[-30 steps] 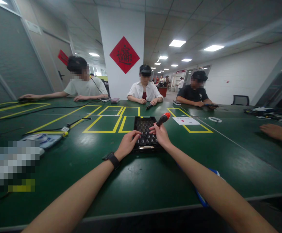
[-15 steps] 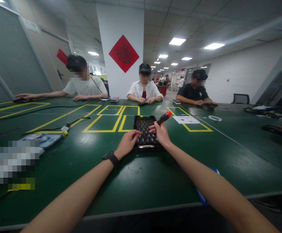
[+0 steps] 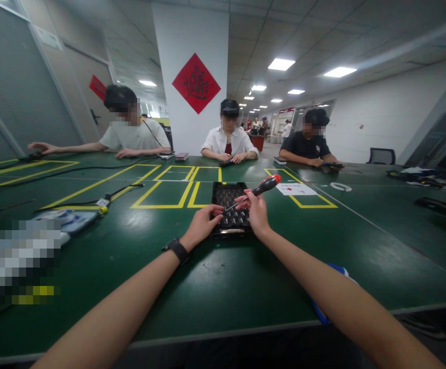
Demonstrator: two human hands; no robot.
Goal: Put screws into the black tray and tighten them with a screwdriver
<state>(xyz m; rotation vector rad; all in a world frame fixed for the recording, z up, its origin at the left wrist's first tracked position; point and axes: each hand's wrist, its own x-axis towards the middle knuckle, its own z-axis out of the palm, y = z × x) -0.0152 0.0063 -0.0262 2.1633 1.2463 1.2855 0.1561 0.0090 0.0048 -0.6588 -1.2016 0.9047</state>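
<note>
In the head view, my right hand (image 3: 258,215) grips a screwdriver (image 3: 266,185) with a black and red handle. Its thin shaft slants down to the left over an open black case (image 3: 241,231). Several small pale pieces sit in rows inside the case. At the shaft's tip my left hand (image 3: 203,224) is closed, thumb and fingers pinched together over the case's left side. Whatever lies between those fingertips is too small to name. A black band (image 3: 176,251) is around my left wrist.
Yellow tape outlines (image 3: 157,207) mark the green table (image 3: 207,287). A printed paper sheet (image 3: 296,189) and a white ring (image 3: 340,187) lie beyond the case. Cables (image 3: 123,192) and a blue-white packet (image 3: 69,220) are on the left. Several people sit around the table.
The screwdriver has tilted lower, its handle end shifting right, and more of its shaft shows. My left hand stays by the tip, with its fingers slightly shifted.
</note>
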